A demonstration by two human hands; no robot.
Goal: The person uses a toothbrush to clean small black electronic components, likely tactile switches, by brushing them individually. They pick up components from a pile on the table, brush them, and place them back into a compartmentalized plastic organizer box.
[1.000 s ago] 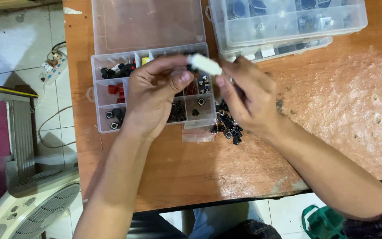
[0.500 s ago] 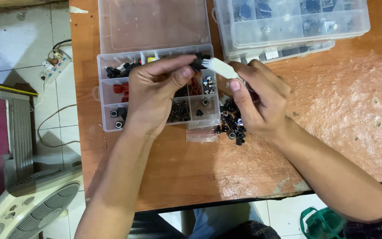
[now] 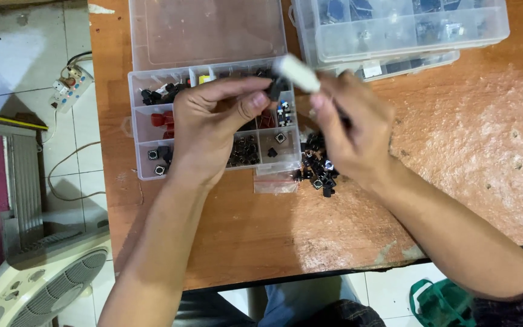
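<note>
Small black component (image 3: 273, 89) is pinched in our left hand (image 3: 210, 130) fingertips above the clear compartment box (image 3: 143, 130), our right hand (image 3: 352, 130) clamps a white-handled tool (image 3: 298, 74) on it, so we're mid-fitting and need steady alignment, with loose black parts (image 3: 317, 166) and stacked lidded boxes (image 3: 407, 30) crowding the wooden table (image 3: 467, 157).

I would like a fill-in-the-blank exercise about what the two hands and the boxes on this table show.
1. The right hand holds a small ____ plastic piece.
2. The left hand is over the clear compartment box, whose lid is ____.
3. A loose pile of small black parts lies on the ____ wooden table.
4. On the tiled floor at lower left stands a white ____.

Missing words: white; open; brown; fan
</note>
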